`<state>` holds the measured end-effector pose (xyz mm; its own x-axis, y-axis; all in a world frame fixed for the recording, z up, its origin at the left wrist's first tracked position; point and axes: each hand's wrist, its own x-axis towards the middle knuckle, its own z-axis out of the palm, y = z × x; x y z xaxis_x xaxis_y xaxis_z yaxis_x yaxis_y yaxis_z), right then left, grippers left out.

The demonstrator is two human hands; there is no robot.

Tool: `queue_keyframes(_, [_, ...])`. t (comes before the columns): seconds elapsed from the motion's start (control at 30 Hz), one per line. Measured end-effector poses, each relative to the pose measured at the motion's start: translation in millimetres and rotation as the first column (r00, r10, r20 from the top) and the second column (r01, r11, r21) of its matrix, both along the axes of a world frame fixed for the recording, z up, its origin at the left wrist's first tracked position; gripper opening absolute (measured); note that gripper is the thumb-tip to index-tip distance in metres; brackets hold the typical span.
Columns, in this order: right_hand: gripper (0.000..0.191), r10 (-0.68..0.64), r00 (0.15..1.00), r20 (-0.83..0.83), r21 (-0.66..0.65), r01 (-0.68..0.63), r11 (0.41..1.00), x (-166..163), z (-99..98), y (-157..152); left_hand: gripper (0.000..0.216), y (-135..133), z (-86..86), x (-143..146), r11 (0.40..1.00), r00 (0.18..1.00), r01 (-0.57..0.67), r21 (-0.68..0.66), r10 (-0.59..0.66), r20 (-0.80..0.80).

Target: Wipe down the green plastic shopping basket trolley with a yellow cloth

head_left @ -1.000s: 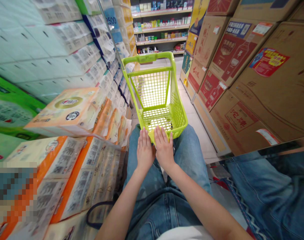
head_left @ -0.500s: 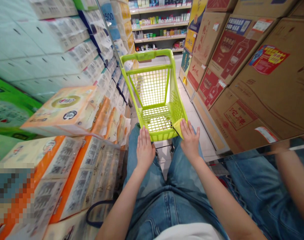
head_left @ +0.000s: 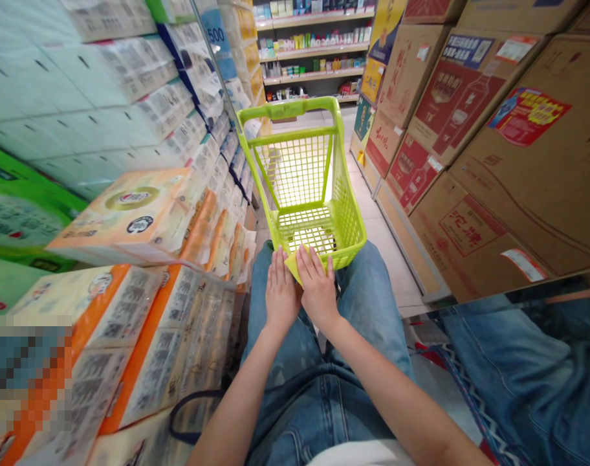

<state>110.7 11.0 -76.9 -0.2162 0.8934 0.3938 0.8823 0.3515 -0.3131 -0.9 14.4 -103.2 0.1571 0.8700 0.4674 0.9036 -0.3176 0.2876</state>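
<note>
A lime-green shopping cart (head_left: 354,243) with a grid basket stands between my knees, its handle on the far side. My left hand (head_left: 281,298) lies with straight fingers against the near edge of the basket, at its left corner. Beside it, my right hand (head_left: 318,294) presses a yellow cloth (head_left: 293,264) against the same rim, fingers laid over the cloth. The two hands nearly touch. Part of the cloth is hidden under the right fingers. Inside the basket only the bare grid shows.
Packs of tissue paper (head_left: 130,200) are stacked close along my left. Cardboard cartons (head_left: 469,220) rise on the right above a low ledge. Shelves of bottles and small boxes (head_left: 314,48) close off the far end. A mirror-like surface (head_left: 518,336) at lower right reflects jeans.
My right hand has slid left along the near rim with the yellow cloth, from the right corner to beside my left hand. The left hand has stayed nearly in place.
</note>
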Motion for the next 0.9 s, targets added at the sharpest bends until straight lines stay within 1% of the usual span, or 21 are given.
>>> queue_keyframes(0.1, [0.069,0.064,0.997,0.051,0.023,-0.065,0.998,22.3,-3.1,0.2,0.082,-0.8,2.8,0.3,1.000,1.000,0.018,-0.005,-0.018,0.000])
queue_keyframes(0.17, [0.073,0.052,0.996,0.073,0.041,-0.056,0.998,44.3,-6.0,0.9,0.083,-1.2,5.5,2.0,1.000,1.000,0.012,-0.012,-0.012,-0.015])
queue_keyframes(0.23, [0.077,-0.013,0.997,0.073,0.066,0.008,0.998,68.2,-8.4,3.7,0.085,-1.3,7.5,4.1,1.000,0.999,0.000,-0.014,0.000,-0.036])
queue_keyframes(0.33, [0.083,-0.154,0.987,0.044,0.091,0.150,0.985,100.0,-10.6,11.9,0.086,-0.7,8.2,6.1,1.000,0.999,-0.006,-0.010,0.005,-0.045])
queue_keyframes(0.4, [0.087,-0.219,0.975,0.020,0.092,0.217,0.972,113.0,-11.8,17.6,0.086,-0.1,7.5,6.3,1.000,0.999,-0.004,-0.006,0.004,-0.038])
queue_keyframes(0.47, [0.088,-0.247,0.969,-0.001,0.095,0.246,0.965,116.2,-13.4,20.6,0.086,0.1,6.8,5.9,1.000,0.999,-0.006,-0.002,0.006,-0.038])
queue_keyframes(0.53, [0.088,-0.264,0.964,-0.021,0.105,0.264,0.959,109.0,-14.9,19.9,0.086,0.0,6.6,5.3,1.000,0.999,-0.008,-0.001,0.008,-0.043])
queue_keyframes(0.63, [0.087,-0.250,0.967,-0.043,0.103,0.253,0.962,82.2,-14.8,13.3,0.087,-0.2,6.5,4.6,1.000,0.999,-0.004,-0.003,0.004,-0.040])
queue_keyframes(0.8, [0.076,-0.069,0.997,-0.027,0.041,0.070,0.997,23.0,-6.5,3.5,0.085,0.6,2.5,3.0,1.000,1.000,0.007,0.004,-0.007,-0.008])
queue_keyframes(0.9, [0.068,0.000,1.000,-0.012,0.040,0.001,0.999,4.6,-2.0,2.9,0.082,0.6,0.1,1.8,1.000,1.000,0.006,0.010,-0.006,0.015])
